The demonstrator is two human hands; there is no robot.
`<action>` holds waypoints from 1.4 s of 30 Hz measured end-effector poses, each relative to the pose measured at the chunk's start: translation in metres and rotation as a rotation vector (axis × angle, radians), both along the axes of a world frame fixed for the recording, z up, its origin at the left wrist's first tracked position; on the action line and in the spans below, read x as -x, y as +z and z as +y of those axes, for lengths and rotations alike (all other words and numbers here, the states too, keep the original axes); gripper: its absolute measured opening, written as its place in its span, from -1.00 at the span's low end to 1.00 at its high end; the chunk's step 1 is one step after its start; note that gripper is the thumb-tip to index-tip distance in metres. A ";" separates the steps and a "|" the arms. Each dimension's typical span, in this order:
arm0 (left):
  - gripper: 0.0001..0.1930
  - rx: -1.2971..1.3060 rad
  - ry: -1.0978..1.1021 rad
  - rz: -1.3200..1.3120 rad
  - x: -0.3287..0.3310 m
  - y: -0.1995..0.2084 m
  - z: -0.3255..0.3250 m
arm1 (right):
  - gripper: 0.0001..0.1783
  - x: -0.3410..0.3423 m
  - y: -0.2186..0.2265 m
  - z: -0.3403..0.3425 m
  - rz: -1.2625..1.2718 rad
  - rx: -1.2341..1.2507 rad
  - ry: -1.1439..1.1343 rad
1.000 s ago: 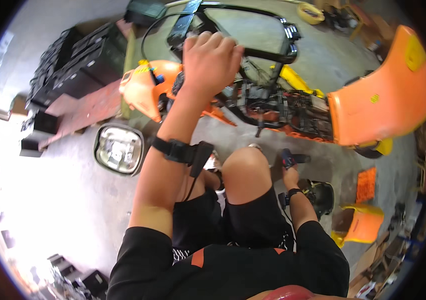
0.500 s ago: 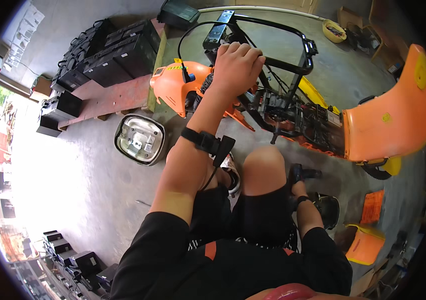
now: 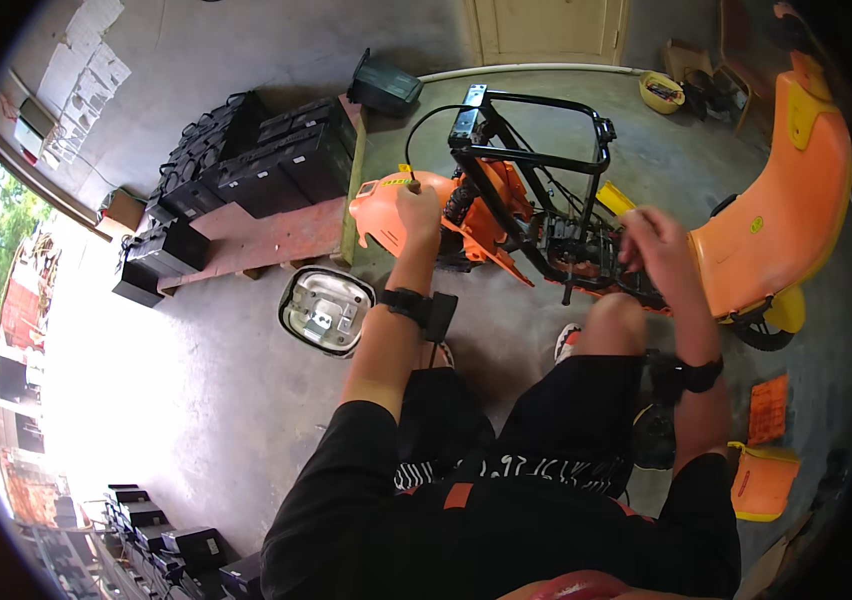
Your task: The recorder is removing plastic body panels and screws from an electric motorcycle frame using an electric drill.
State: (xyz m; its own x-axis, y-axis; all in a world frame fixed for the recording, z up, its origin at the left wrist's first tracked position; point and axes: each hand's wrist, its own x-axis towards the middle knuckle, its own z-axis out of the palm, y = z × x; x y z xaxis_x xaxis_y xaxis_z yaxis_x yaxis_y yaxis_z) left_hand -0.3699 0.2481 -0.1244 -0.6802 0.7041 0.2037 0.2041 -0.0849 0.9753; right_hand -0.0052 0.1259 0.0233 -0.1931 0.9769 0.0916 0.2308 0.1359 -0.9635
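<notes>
the black scooter frame stands ahead of you, seemingly half assembled: its middle is uncovered, while the orange front body at its left and orange rear panel at its right are in place. an orange-and-yellow panel lies loose on the floor, right and nearer you than the frame. your hands: left, left of the frame, curled; right, over its right part, half-open, blurred. you cannot tell whether either holds anything.
</notes>
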 end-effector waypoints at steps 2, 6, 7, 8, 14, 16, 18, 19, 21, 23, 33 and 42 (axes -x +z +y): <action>-0.59 0.403 -0.076 0.120 0.002 -0.029 -0.007 | -0.69 0.050 -0.005 0.004 0.047 0.180 0.142; -0.62 0.391 -0.338 0.262 0.005 -0.044 0.002 | -0.63 0.125 -0.058 0.026 0.048 0.456 0.198; -0.62 0.454 -0.484 0.312 0.008 -0.041 -0.001 | -0.63 0.137 -0.074 0.029 0.067 0.439 0.232; -0.62 0.489 -0.496 0.312 0.009 -0.036 0.001 | -0.63 0.146 -0.090 0.032 0.043 0.469 0.188; -0.75 0.378 -0.377 0.508 -0.025 -0.020 -0.023 | -0.54 0.151 -0.150 0.050 -0.475 -0.028 0.289; -0.74 0.347 -0.431 0.469 -0.041 -0.019 -0.035 | -0.57 0.154 -0.158 0.059 -0.493 -0.005 0.253; -0.71 0.159 -0.537 0.620 -0.055 -0.019 -0.044 | -0.60 0.159 -0.166 0.067 -0.510 0.019 0.218; -0.68 0.181 -0.566 0.684 -0.059 -0.019 -0.043 | -0.59 0.162 -0.170 0.071 -0.512 -0.026 0.196; -0.67 0.227 -0.579 0.637 -0.062 -0.020 -0.038 | -0.59 0.168 -0.176 0.075 -0.514 -0.052 0.164; -0.65 0.283 -0.602 0.540 -0.059 -0.024 -0.029 | -0.55 0.174 -0.180 0.077 -0.574 0.053 0.113; -0.73 0.284 -0.605 0.327 -0.047 -0.042 -0.021 | -0.60 0.177 -0.159 0.069 -0.661 0.042 0.159; -0.73 0.403 -0.674 0.539 -0.045 -0.030 -0.021 | -0.71 0.154 -0.148 0.095 -0.241 0.072 -0.243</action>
